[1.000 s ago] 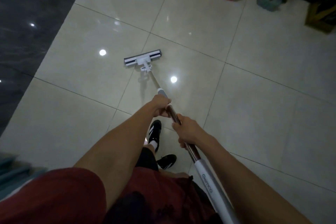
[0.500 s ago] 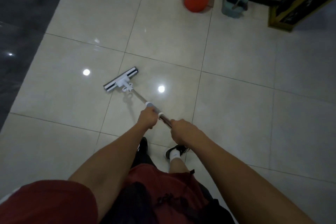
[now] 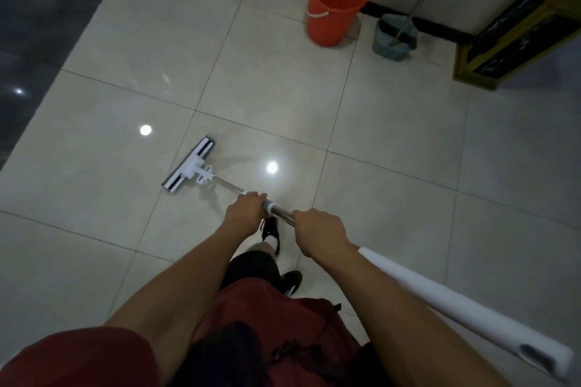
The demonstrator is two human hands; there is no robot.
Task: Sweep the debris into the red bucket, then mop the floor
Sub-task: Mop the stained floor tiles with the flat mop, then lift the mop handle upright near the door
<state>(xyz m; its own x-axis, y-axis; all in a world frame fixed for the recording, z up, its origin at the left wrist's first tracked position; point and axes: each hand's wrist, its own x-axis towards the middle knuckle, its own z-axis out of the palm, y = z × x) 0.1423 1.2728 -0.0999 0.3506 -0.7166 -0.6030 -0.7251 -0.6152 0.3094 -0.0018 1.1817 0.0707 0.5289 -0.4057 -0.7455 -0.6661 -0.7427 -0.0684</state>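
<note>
While the mop (image 3: 201, 170) head is lying flat on the pale tiled floor (image 3: 393, 204), the left hand (image 3: 244, 214) and right hand (image 3: 317, 231) are both gripping its pole (fingers curled around), the red bucket (image 3: 334, 3) standing well apart by the wall.

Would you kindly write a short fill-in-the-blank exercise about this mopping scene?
1. Both hands grip the handle of the ____.
2. The left hand sits nearer the mop head than the ____ hand.
3. The bucket by the wall is ____ in colour.

Missing words: mop; right; red
</note>
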